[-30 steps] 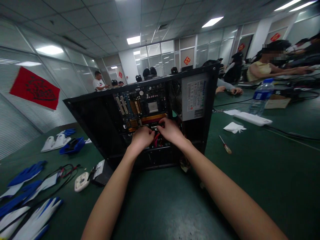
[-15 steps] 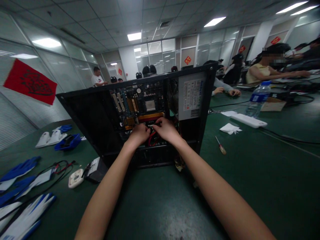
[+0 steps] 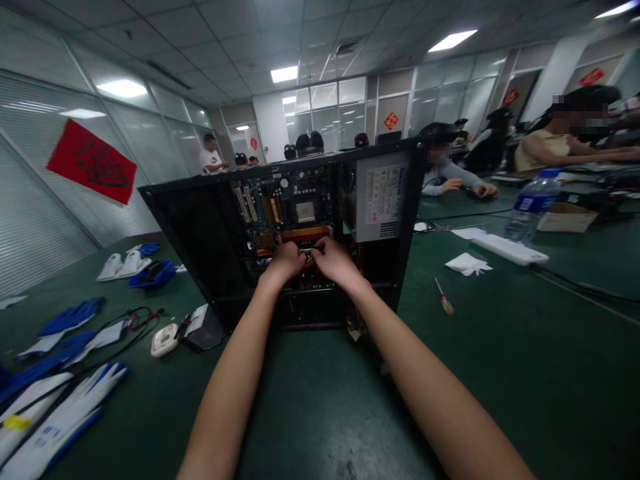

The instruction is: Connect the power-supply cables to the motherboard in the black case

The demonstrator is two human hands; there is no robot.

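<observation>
An open black computer case [image 3: 190,220] stands on the table with its inside facing me. In it are the motherboard [image 3: 287,193] and a power supply [image 3: 383,200] at the upper right. Both my hands reach in just below the yellow and red memory slots [image 3: 307,234]. My left hand [image 3: 286,262] is closed, fingertips pinched together. Close beside it, my right hand [image 3: 334,260] is also closed in a pinch. A red cable [image 3: 309,273] runs below the fingertips; whatever the fingers grip is too small and hidden to name.
To the right lie a screwdriver [image 3: 444,298], a tissue [image 3: 467,264], a white power strip [image 3: 510,249] and a water bottle [image 3: 533,203]. Blue-and-white gloves [image 3: 75,420], cables and a small dark box [image 3: 203,330] are at left. Co-workers sit beyond the case.
My view has turned slightly left, so everything sits further right in the picture. My hands stay at the same spot in the case, the fingertips a little closer together.
</observation>
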